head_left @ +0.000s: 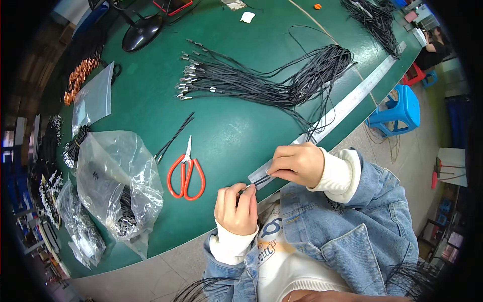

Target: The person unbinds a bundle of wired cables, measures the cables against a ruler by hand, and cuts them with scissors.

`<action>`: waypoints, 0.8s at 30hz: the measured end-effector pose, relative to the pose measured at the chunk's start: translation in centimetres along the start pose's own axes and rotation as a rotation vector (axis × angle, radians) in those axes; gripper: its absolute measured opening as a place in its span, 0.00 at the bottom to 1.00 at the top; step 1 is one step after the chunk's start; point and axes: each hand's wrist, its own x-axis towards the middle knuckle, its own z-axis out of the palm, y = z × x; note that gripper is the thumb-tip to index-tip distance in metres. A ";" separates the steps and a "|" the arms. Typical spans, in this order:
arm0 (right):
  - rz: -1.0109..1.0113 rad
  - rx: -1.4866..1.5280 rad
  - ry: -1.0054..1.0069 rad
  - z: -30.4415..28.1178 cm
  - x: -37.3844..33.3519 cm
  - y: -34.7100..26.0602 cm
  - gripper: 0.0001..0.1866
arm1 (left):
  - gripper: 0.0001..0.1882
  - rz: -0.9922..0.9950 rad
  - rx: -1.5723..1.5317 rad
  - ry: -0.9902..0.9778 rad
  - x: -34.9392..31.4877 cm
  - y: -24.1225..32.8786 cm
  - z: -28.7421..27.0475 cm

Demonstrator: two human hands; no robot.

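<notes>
Close to the table's front edge, my left hand (pixel 236 210) pinches the ends of thin black cables (pixel 260 179) between thumb and fingers. To its upper right, my right hand (pixel 299 163) has its fingers closed on the same cables, a short way along. A long pale measuring strip (pixel 347 104) lies under my right hand and runs off to the far right. Beyond my hands lies a large bundle of black cables (pixel 271 90) with metal terminals at its left end. Red-handled scissors (pixel 187 173) rest left of my hands, beside a few short black cables (pixel 174 137).
Clear plastic bags (pixel 95 176) with cable parts fill the left of the green table (pixel 221 136). Copper-coloured parts (pixel 80 75) and a black round stand (pixel 142 34) are farther back. Another cable bundle (pixel 375 25) lies far right; a blue stool (pixel 402 108) stands beyond the edge.
</notes>
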 end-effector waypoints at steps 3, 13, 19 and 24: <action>-0.005 0.010 0.015 0.0 -0.1 -0.1 0.04 | 0.12 -0.016 -0.030 0.044 0.3 0.0 0.1; 0.113 0.000 -0.043 -0.3 0.2 -0.7 0.06 | 0.10 -0.065 -0.058 0.014 0.1 0.2 -0.1; 0.193 -0.137 -0.190 -2.0 0.5 -0.6 0.08 | 0.11 -0.062 -0.089 0.018 0.2 -0.1 0.0; 0.111 -0.154 -0.237 -2.4 0.4 0.6 0.10 | 0.10 -0.071 -0.058 0.016 0.3 0.2 0.0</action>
